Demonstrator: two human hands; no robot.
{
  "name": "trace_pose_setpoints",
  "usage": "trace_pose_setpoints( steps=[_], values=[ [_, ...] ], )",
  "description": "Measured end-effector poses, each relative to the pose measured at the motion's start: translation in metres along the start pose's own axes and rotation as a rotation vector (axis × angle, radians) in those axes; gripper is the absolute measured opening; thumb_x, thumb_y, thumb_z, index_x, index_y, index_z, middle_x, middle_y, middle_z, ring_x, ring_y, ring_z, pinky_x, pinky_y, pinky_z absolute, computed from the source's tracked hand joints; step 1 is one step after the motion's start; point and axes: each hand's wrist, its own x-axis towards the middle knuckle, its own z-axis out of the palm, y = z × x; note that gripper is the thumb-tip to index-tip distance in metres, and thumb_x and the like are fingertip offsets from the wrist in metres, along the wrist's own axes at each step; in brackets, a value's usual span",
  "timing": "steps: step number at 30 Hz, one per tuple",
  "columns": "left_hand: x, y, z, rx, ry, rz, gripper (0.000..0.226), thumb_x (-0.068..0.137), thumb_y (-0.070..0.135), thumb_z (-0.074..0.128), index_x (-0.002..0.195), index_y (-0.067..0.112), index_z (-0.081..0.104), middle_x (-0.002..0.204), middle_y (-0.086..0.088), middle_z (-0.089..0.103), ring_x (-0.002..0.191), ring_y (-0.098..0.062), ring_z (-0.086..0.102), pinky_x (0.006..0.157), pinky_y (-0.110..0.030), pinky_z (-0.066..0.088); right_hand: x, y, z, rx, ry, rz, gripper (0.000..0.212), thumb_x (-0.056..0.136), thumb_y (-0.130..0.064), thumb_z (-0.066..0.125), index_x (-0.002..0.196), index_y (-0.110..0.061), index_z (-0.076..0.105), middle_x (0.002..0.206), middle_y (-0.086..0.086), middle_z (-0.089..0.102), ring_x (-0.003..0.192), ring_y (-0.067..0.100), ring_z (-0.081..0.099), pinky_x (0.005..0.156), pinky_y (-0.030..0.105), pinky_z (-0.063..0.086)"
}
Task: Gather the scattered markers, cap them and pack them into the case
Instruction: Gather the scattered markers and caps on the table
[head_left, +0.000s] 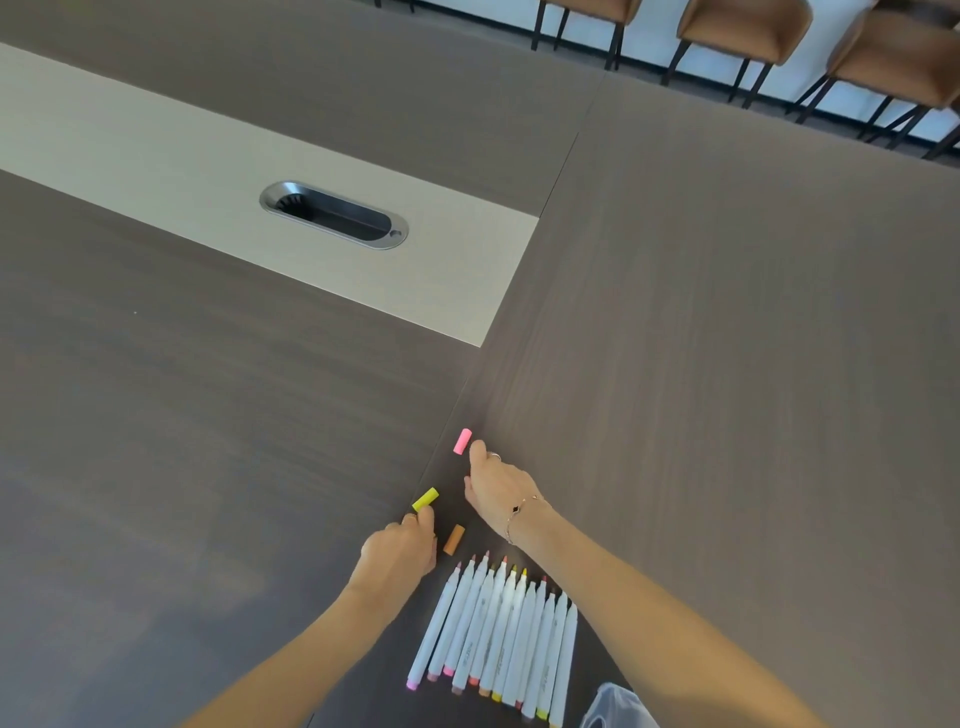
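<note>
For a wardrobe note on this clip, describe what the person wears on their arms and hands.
Both forearms are bare, with no sleeves in view. The right hand has a thin chain bracelet at the wrist, carrying a small dark charm, and a ring on one finger. The left hand also shows a ring on a finger. No watch or gloves appear on either.

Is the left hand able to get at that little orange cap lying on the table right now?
Probably yes. The orange cap lies on the table just beside the left hand, nothing between them. But the left hand's fingers already pinch the yellow cap, so it would need to free a finger or set that down first.
</note>
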Motion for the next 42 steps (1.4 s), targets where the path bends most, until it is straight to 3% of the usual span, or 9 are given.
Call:
trace_pose_setpoints(
  steps=[3,6,9,15,18,26,32,37,42],
  values=[
    [0.001,0.004,-0.001,-0.037,-0.03,-0.014,0.047,0.1,0.02,0.043,0.141,0.003,0.027,0.112,-0.009,0.058,0.076,-0.015,0.056,0.074,-0.019,0.05,-0.007,0.0,0.003,-0.048,0.052,0.04,0.045,0.094,-0.008,0.046,0.134,0.0,0.027,0.126,0.017,0.051,0.102,0.031,0.065,0.08,0.031,0.052],
    [0.002,0.002,-0.002,-0.21,0.014,-0.061,0.034,0.101,0.021,0.035,0.129,0.002,0.039,0.083,-0.003,0.049,0.087,-0.023,0.059,0.079,-0.032,0.049,-0.011,-0.001,0.003,-0.11,0.195,0.055,0.059,0.076,-0.012,0.074,0.118,0.004,0.037,0.109,0.019,0.06,0.083,0.024,0.071,0.066,0.022,0.054],
    [0.001,-0.003,-0.007,-0.339,0.081,-0.08,0.026,0.1,0.023,0.031,0.114,0.004,0.044,0.068,0.008,0.028,0.094,-0.03,0.058,0.077,-0.038,0.045,-0.015,0.001,0.006,-0.154,0.069,-0.013,0.05,0.089,-0.002,0.055,0.132,0.004,0.029,0.129,0.021,0.047,0.102,0.029,0.065,0.081,0.029,0.053],
    [0.01,-0.023,-0.022,-0.221,0.12,-0.059,0.004,0.099,0.017,0.041,0.098,0.016,0.038,0.085,0.003,0.046,0.07,-0.014,0.052,0.053,-0.02,0.043,-0.025,0.022,-0.005,-0.213,0.085,-0.126,0.05,0.088,0.007,0.051,0.133,-0.004,0.033,0.139,0.02,0.036,0.095,0.03,0.065,0.077,0.034,0.054],
    [0.016,-0.027,-0.025,-0.135,0.156,-0.045,0.022,0.102,0.036,0.032,0.091,0.017,0.032,0.082,0.004,0.051,0.069,-0.017,0.061,0.044,-0.017,0.032,-0.032,0.025,-0.011,-0.257,0.027,-0.327,0.049,0.089,0.005,0.052,0.132,-0.009,0.034,0.139,0.018,0.034,0.083,0.033,0.066,0.073,0.036,0.054],
    [0.028,-0.028,-0.015,0.176,0.093,0.147,0.037,0.101,0.034,0.037,0.131,0.015,0.028,0.102,-0.001,0.062,0.075,-0.019,0.067,0.063,-0.025,0.055,-0.037,0.006,-0.005,-0.502,-0.111,-0.673,0.043,0.089,0.001,0.053,0.128,-0.009,0.037,0.121,0.017,0.044,0.086,0.031,0.06,0.059,0.036,0.045],
    [0.042,-0.014,-0.018,0.265,-0.03,0.039,0.031,0.099,0.015,0.042,0.128,0.007,0.036,0.107,-0.004,0.065,0.09,-0.021,0.069,0.044,-0.022,0.029,-0.028,0.005,-0.003,-0.555,-0.116,-0.58,0.048,0.091,0.0,0.048,0.134,-0.009,0.029,0.124,0.021,0.044,0.087,0.034,0.061,0.059,0.038,0.041],
    [0.059,-0.005,-0.039,-0.11,-0.057,-0.133,0.022,0.098,0.016,0.041,0.118,0.005,0.039,0.111,-0.012,0.063,0.101,-0.028,0.064,0.07,-0.03,0.046,-0.028,0.009,-0.007,-0.486,-0.066,-0.4,0.043,0.094,-0.002,0.044,0.135,-0.008,0.029,0.122,0.02,0.047,0.091,0.032,0.063,0.065,0.038,0.047],
    [0.086,0.005,-0.066,-0.052,0.078,-0.112,0.035,0.095,0.016,0.052,0.121,0.005,0.033,0.107,-0.01,0.063,0.095,-0.027,0.066,0.062,-0.028,0.043,-0.05,0.051,-0.018,-0.296,-0.005,-0.145,0.048,0.096,-0.006,0.04,0.14,-0.008,0.023,0.134,0.019,0.04,0.104,0.036,0.058,0.078,0.042,0.049]
  ],
)
